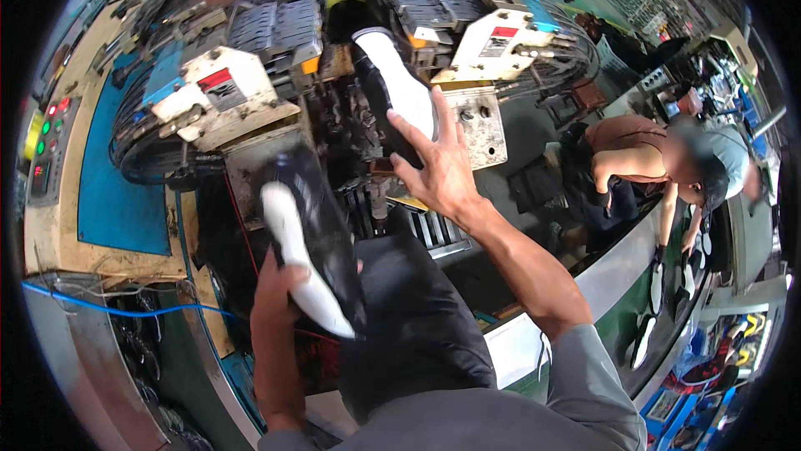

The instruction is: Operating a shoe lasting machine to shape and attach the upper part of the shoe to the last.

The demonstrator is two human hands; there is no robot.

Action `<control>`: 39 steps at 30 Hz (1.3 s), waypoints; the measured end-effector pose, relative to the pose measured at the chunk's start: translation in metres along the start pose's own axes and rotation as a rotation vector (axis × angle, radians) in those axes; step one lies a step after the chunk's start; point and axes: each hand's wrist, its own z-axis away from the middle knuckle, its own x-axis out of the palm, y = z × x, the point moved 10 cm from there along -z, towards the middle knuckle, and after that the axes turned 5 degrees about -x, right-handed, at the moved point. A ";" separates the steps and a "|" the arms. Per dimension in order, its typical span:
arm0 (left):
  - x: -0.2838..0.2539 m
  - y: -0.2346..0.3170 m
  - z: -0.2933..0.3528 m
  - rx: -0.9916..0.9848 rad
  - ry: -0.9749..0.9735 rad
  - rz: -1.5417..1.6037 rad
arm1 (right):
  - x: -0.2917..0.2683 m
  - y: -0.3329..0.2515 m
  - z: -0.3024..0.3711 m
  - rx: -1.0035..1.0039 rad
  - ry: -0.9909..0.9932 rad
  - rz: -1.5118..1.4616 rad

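In my left hand (274, 288) is a black shoe (321, 230) with a white bottom, tilted over my lap and smeared by motion. My thumb lies on its white underside, and most fingers are hidden behind it. A second black shoe (390, 75), white bottom up, sits at the middle of the machine (359, 13), one end under a dark part. My right hand (450, 169) rests against its near end, fingers stretched and spread, one on the white bottom; the hand does not close round it.
White machine blocks (221, 88) flank the middle, with black hoses (138, 151) at left. A button panel (52, 151) stands far left. At right a co-worker (630, 146) bends over a green conveyor (622, 330) carrying shoes. Another person stands beyond. A blue cable (125, 309) crosses the lower left.
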 end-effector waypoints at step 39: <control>-0.068 -0.174 0.023 -0.154 0.206 -0.132 | 0.066 -0.026 -0.129 -0.286 0.350 0.162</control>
